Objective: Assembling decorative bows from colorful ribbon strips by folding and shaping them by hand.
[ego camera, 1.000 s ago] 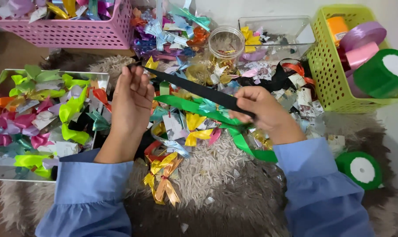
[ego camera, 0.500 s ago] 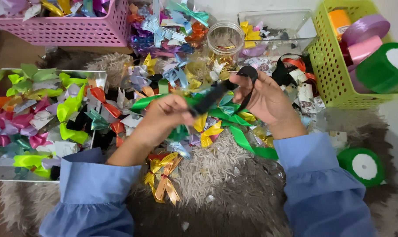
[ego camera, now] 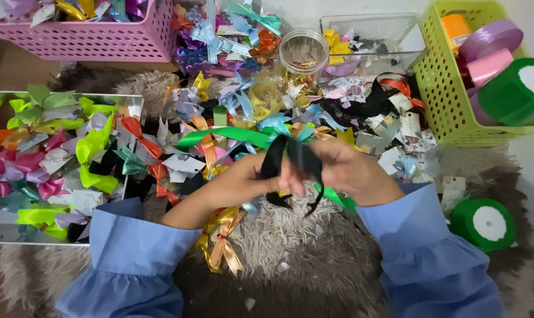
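Both my hands meet over a shaggy grey rug (ego camera: 290, 247). My left hand (ego camera: 243, 179) and my right hand (ego camera: 346, 168) pinch a black ribbon (ego camera: 293, 156) folded into loops between them, with two tails hanging down. A long green ribbon (ego camera: 225, 135) runs under my hands. A gold bow (ego camera: 223, 238) lies on the rug just below my left forearm. Both arms wear blue sleeves with gathered cuffs.
A clear tray (ego camera: 131, 103) of coloured bows sits at the left. A pink basket (ego camera: 102, 38) stands at the back left, a glass jar (ego camera: 303, 53) and a clear box (ego camera: 373, 26) at the back. A green basket (ego camera: 449, 100) holds ribbon rolls; a green roll (ego camera: 483, 224) lies at the right.
My hands have come together from wide apart. The black ribbon, first stretched straight between them, is now folded into loops at the middle.
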